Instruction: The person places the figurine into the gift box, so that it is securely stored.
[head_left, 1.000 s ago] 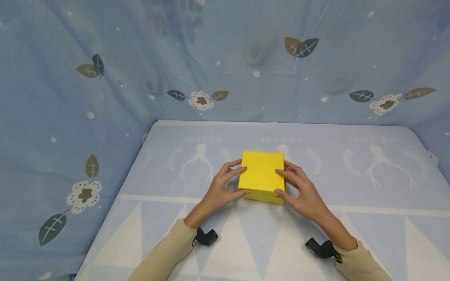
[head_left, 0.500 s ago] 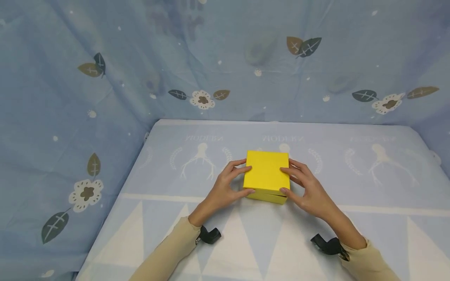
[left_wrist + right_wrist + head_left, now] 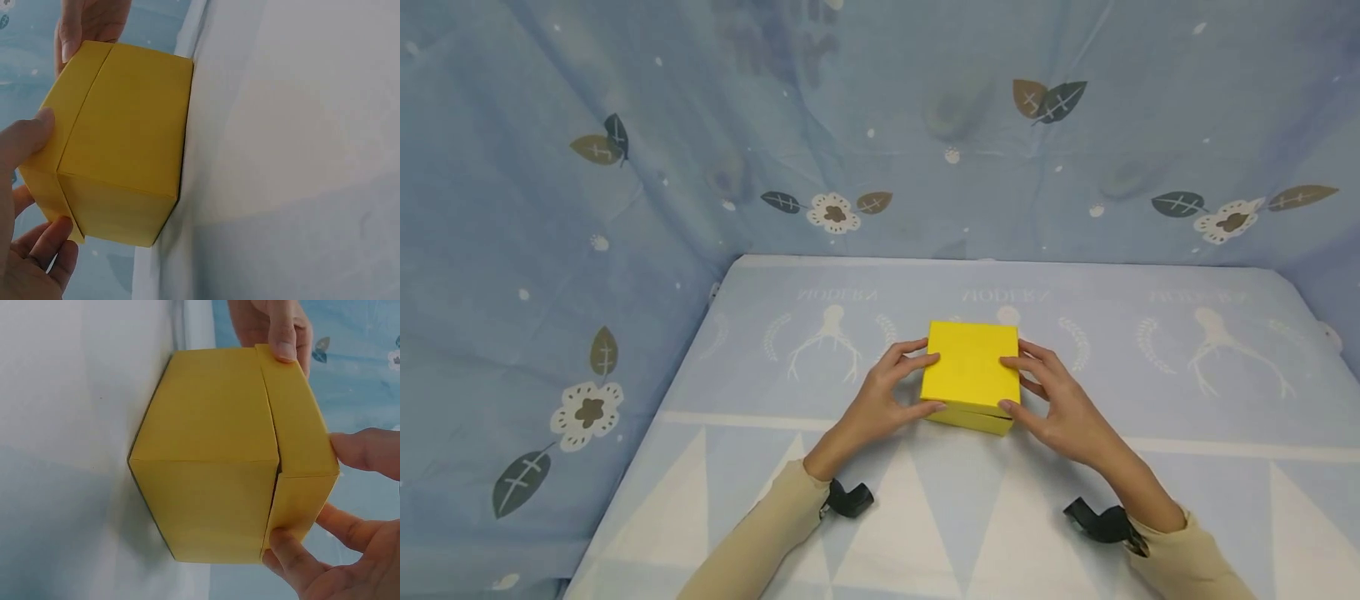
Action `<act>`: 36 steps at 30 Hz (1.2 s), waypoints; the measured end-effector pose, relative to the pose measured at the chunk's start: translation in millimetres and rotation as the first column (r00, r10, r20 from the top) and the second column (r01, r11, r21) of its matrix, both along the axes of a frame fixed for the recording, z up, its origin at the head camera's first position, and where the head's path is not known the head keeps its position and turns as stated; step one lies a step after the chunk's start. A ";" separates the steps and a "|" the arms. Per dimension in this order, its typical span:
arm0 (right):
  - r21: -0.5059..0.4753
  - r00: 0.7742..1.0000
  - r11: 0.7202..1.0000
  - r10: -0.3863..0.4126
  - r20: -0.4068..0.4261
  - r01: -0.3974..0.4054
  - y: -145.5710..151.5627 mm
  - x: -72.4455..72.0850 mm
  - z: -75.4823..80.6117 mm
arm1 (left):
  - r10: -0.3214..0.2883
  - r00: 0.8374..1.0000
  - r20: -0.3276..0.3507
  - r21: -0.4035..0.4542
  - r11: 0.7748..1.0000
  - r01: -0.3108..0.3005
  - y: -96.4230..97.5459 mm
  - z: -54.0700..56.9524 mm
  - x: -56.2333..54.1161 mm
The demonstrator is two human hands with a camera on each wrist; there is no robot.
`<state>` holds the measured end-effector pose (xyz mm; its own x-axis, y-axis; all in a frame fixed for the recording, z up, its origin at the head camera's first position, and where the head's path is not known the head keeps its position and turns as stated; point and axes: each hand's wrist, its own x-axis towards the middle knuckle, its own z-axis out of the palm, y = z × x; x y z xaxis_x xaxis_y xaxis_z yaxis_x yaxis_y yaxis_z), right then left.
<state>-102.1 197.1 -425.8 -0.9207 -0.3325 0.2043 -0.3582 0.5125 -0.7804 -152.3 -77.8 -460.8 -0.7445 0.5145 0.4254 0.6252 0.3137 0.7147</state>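
Observation:
A yellow square box [image 3: 973, 421] stands on the cloth-covered table with its matching lid [image 3: 970, 362] over the top. My left hand [image 3: 876, 404] grips the lid's left side, thumb at the near edge and a finger over the top. On the opposite side, my right hand [image 3: 1063, 412] holds the lid the same way, its thumb at the near right corner. A seam between lid [image 3: 69, 106] and box body [image 3: 134, 125] shows in the left wrist view. In the right wrist view, a narrow dark gap separates the lid [image 3: 300, 419] from the body near one corner. The box's inside is hidden.
The table cloth [image 3: 760, 333] has pale blue and white triangles and deer prints. Blue patterned curtains [image 3: 880, 125] hang behind the table and along its left side. Black wrist-camera mounts [image 3: 850, 502] stick out from both sleeves.
Both hands and the lid have shifted slightly to the right, mostly in the first half second. The grip on the lid stays the same. The whole head view has also drifted a little.

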 end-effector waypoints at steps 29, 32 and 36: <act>0.072 0.999 0.997 0.024 0.026 -0.026 4.1 2.3 -16.4 | -0.023 1.000 0.010 -0.138 0.990 0.024 1.8 -5.6 4.4; 0.111 1.000 0.994 0.020 -0.005 -0.019 4.4 2.1 -17.2 | -0.018 1.000 0.018 -0.136 0.990 0.020 2.0 -5.7 4.5; 0.209 0.999 0.978 0.006 -0.036 0.002 3.4 2.3 -14.6 | -0.005 1.000 0.023 -0.145 0.989 0.008 1.5 -6.7 4.0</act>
<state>-99.7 200.6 -440.4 -0.9132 -0.3731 0.1639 -0.3858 0.6618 -0.6428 -148.3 -76.3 -467.5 -0.7493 0.5748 0.3288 0.6119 0.4111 0.6757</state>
